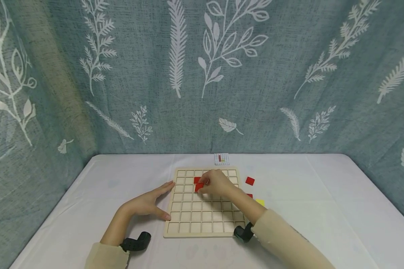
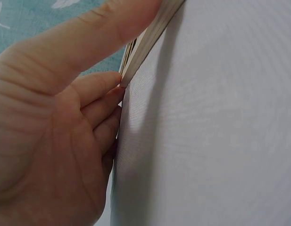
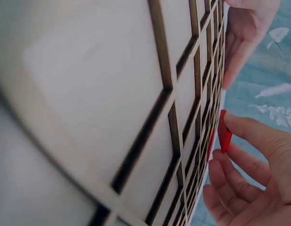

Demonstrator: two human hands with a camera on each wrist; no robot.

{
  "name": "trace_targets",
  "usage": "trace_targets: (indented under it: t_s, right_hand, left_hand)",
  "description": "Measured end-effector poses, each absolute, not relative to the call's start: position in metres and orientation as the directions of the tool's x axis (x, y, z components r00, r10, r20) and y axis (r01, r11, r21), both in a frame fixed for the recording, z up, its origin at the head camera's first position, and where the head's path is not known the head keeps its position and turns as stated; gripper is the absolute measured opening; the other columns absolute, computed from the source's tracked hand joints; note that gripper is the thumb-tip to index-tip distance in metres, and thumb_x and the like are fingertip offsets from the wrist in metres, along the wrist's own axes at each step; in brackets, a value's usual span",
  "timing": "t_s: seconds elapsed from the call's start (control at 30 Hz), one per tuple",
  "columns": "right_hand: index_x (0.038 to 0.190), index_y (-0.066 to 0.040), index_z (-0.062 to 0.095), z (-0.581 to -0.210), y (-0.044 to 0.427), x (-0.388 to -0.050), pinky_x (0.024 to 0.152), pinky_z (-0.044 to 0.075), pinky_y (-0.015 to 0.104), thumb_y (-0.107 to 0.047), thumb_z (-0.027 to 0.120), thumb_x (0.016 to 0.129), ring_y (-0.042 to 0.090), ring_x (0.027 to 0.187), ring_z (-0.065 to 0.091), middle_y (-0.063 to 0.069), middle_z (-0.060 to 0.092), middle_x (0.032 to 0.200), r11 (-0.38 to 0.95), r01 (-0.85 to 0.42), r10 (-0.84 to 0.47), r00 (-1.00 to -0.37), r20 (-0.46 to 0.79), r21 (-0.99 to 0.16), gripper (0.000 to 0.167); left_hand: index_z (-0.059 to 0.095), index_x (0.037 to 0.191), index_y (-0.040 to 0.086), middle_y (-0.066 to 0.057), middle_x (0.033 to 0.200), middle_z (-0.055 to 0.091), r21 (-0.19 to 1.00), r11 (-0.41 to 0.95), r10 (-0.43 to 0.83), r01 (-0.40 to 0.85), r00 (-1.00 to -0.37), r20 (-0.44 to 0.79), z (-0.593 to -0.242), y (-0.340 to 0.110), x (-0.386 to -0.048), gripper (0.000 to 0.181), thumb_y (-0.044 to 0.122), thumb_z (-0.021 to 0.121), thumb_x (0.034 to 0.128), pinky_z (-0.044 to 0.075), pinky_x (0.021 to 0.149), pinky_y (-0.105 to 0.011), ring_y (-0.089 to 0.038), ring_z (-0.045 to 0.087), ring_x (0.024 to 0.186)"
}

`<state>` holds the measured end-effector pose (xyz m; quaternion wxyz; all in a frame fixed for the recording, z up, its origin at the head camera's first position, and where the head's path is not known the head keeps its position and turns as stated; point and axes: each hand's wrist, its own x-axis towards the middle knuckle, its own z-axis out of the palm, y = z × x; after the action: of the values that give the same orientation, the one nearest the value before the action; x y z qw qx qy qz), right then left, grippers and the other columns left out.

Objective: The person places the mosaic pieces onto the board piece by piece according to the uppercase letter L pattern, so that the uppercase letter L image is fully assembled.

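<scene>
A wooden grid board (image 1: 190, 216) lies flat on the white table. One red square (image 1: 197, 180) sits in a cell of its upper part. Just below it, my right hand (image 1: 217, 183) pinches another red square (image 1: 199, 186) between thumb and finger; in the right wrist view that square (image 3: 224, 132) is held tilted over the board, near the right hand (image 3: 258, 174). My left hand (image 1: 144, 203) is spread along the board's left edge, thumb and fingertips touching it. The left wrist view shows the left hand (image 2: 55, 127) against the board's side (image 2: 147, 40).
Right of the board lie a loose red square (image 1: 250, 181), another red piece (image 1: 249, 195) and a yellow piece (image 1: 260, 202), partly behind the right forearm. A small patterned card (image 1: 221, 159) lies beyond the board's far edge. A leaf-print curtain (image 1: 195, 123) hangs behind the table.
</scene>
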<state>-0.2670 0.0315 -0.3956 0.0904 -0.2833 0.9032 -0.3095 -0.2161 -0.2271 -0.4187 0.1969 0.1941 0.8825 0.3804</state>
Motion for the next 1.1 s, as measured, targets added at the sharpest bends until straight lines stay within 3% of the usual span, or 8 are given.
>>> trace_targets:
  t_s: [0.33, 0.63, 0.87, 1.1]
  right_hand:
    - [0.091, -0.003, 0.071, -0.396, 0.025, -0.269, 0.059, 0.045, 0.021, -0.015, 0.078, 0.073, 0.01, 0.069, 0.054, 0.003, 0.067, 0.079, 0.661, -0.498, -0.573, -0.818, 0.05, -0.562, 0.023]
    - [0.093, -0.011, 0.073, -0.397, 0.021, -0.27, 0.066, 0.048, 0.025, -0.021, 0.079, 0.072, 0.013, 0.08, 0.059, 0.0, 0.07, 0.089, 0.721, -0.465, -0.534, -0.845, 0.016, -0.514, 0.024]
    - [0.093, -0.015, 0.073, -0.398, 0.021, -0.27, 0.065, 0.048, 0.024, -0.026, 0.08, 0.071, 0.012, 0.08, 0.061, -0.003, 0.069, 0.087, 0.763, -0.464, -0.515, -0.857, 0.01, -0.451, 0.026]
    - [0.093, -0.015, 0.071, -0.398, 0.026, -0.271, 0.063, 0.047, 0.024, -0.029, 0.079, 0.071, 0.012, 0.079, 0.06, -0.003, 0.066, 0.085, 0.741, -0.442, -0.515, -0.857, -0.006, -0.506, 0.027]
  left_hand:
    - [0.018, 0.147, 0.005, -0.02, 0.153, 0.009, 0.756, 0.626, 0.5, 0.192, -0.843, -0.2, -0.418, -0.228, -0.216, 0.108, 0.031, 0.083, 0.0645, 0.011, 0.108, -0.062, -0.041, 0.004, 0.139]
    - [0.018, 0.147, 0.004, -0.021, 0.153, 0.008, 0.76, 0.62, 0.509, 0.198, -0.838, -0.197, -0.418, -0.228, -0.215, 0.108, 0.03, 0.083, 0.0651, 0.011, 0.108, -0.061, -0.041, 0.004, 0.139]
    - [0.019, 0.147, 0.004, -0.021, 0.153, 0.009, 0.754, 0.625, 0.503, 0.2, -0.842, -0.193, -0.418, -0.228, -0.215, 0.108, 0.031, 0.083, 0.0646, 0.011, 0.108, -0.061, -0.041, 0.005, 0.139]
    - [0.019, 0.147, 0.004, -0.021, 0.153, 0.009, 0.751, 0.629, 0.5, 0.201, -0.844, -0.193, -0.418, -0.228, -0.215, 0.108, 0.031, 0.083, 0.0643, 0.01, 0.108, -0.061, -0.042, 0.005, 0.139]
